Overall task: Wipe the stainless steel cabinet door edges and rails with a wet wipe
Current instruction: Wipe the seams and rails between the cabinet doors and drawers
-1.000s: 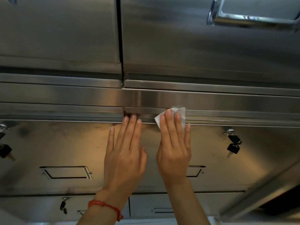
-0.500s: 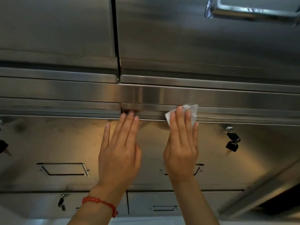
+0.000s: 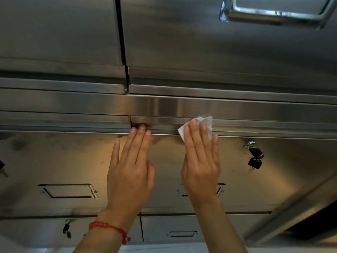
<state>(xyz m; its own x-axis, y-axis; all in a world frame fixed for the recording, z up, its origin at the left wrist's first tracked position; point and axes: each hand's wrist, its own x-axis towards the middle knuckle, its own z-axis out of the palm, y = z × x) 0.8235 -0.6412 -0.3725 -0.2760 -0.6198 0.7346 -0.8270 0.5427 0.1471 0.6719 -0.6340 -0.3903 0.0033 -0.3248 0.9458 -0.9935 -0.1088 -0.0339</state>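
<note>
Wet wipe (image 3: pixel 206 125) sits flat under the right hand (image 3: pixel 200 167), on the top rail (image 3: pixel 255 127) of the lower right cabinet door (image 3: pixel 255 179), just right of the vertical door gap. Right fingers (image 3: pixel 191 137) are straight and pressing the wipe onto the metal; no curl or pinch visible. Left hand (image 3: pixel 130 172) is flat on the door, fingers extended, tips at the rail's left end, holding nothing.

Handling guess: the wipe is thin, limp and light, probably slick when wet, and likely bunches or slides out unless pinned with flat finger pressure; best taken by a corner or folded over. The rail looks stiff, smooth steel; its edge may be sharp.

Counts: one wipe, two hands, two upper doors, four lower doors partly in view, three key sets (image 3: pixel 255 158), one red bracelet (image 3: pixel 109 228), one chrome pull handle (image 3: pixel 273 14) at the top.
</note>
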